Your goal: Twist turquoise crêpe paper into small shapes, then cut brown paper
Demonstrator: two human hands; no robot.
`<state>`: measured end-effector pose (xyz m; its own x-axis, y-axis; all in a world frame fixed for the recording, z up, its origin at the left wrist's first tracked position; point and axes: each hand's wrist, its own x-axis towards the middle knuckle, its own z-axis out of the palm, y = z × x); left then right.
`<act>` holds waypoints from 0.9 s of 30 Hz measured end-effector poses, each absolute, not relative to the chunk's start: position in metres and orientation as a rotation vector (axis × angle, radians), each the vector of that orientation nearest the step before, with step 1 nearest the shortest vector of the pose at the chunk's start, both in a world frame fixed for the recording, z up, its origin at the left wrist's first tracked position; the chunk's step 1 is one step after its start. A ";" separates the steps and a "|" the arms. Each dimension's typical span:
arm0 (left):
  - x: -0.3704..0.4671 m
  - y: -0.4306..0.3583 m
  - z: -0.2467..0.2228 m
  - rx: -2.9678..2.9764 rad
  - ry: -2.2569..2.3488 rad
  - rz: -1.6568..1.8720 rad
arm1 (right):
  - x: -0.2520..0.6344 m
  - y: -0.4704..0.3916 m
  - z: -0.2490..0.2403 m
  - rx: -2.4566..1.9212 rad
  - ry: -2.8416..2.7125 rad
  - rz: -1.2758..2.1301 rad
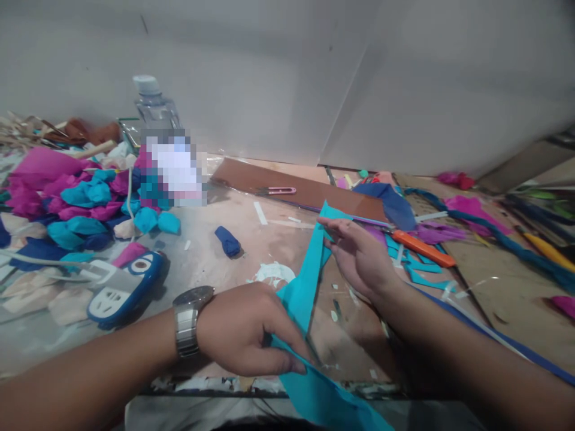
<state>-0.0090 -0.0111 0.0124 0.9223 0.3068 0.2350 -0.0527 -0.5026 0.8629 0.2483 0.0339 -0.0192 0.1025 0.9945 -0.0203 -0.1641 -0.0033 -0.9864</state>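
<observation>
My left hand (251,329), with a metal-banded watch on the wrist, pinches a turquoise fabric strip (309,263) between thumb and fingers near the table's front edge. Below that pinch the strip hangs over the edge toward me. Farther up, my right hand (359,254) has its fingers closed at the far end of the strip, which is folded there. The strip runs slantwise between both hands. Part of the right hand's grip is hidden behind its own fingers. An orange-handled cutter (424,248) lies just right of this hand.
Magenta, turquoise and navy bundles (85,191) are heaped at left, beside a power strip (126,287) and a plastic bottle (157,108). Pink thread snips (281,190) rest on a brown sheet (305,185). Turquoise scraps (424,276) lie at right. A pale wall (251,78) stands behind.
</observation>
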 end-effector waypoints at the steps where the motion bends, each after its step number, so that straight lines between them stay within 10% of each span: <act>1: -0.009 -0.011 0.013 2.061 0.193 0.444 | 0.249 0.035 -0.021 -1.187 -1.010 1.211; 27: -0.009 -0.009 0.013 2.012 0.151 0.403 | 0.249 0.020 -0.018 -1.308 -2.136 0.633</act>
<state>-0.0086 -0.0088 0.0132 0.9358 0.2786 0.2159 -0.0673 -0.4601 0.8853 0.2492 0.0197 -0.0177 -0.3745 0.9034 0.2086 0.6437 0.4153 -0.6428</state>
